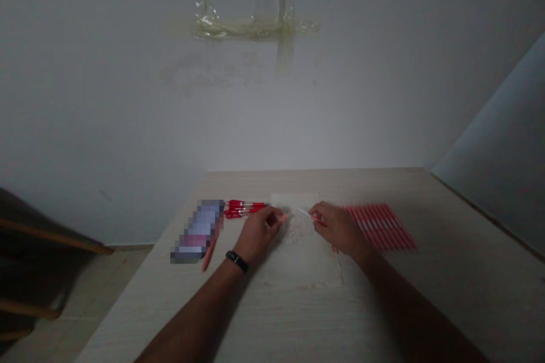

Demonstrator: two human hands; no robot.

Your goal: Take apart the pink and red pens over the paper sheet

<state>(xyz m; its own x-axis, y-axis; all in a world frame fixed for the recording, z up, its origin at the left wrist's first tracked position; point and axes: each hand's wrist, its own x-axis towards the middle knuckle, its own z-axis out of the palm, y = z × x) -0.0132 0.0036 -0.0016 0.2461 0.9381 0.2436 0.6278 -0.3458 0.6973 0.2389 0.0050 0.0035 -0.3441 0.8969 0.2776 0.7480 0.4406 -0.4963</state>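
And there it was: the left hand came in pinched tight, fingers together on a small pink piece, too small to make out any further. Facing it, the right hand was closed on a thin white-and-red stick, its white end poking out past the fingertips toward the pink piece. That's 2 hands, both gripping, close together but not touching, right over a pale sheet with a pinkish smear just below the grip. Beyond the left hand lay a bunch of red pens. Further out on that side sat a pixelated, unreadable object, with a pink rod along its edge. Right of the right hand, a fanned row of red-and-white striped sticks lay flat. A black wristband circled the left wrist, and a light wooden table carried the lot.
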